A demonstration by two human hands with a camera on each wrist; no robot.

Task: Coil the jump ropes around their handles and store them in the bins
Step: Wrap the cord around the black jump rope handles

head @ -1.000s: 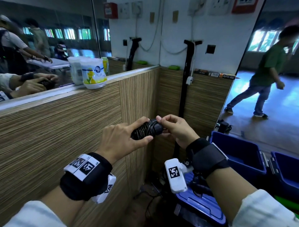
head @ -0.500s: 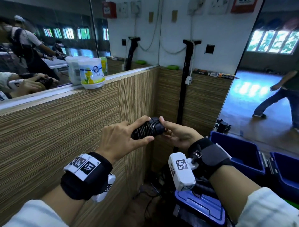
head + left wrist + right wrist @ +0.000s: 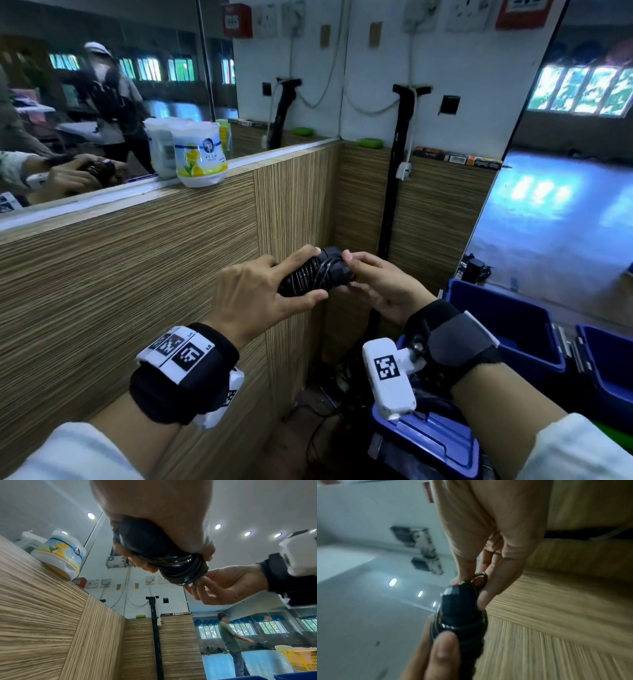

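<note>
Since a second ago, right hand (image 3: 380,284) has turned palm-up, its fingers (image 3: 498,574) pinching the last cord loop; left hand (image 3: 253,291) grips the black, nearly fully coiled jump-rope handle bundle (image 3: 315,275) up-left of the blue plastic bins (image 3: 507,325), storing undone.

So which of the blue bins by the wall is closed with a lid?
The nearest blue bin, below the right wrist, has its lid on. The two bins farther right stand open.
</note>
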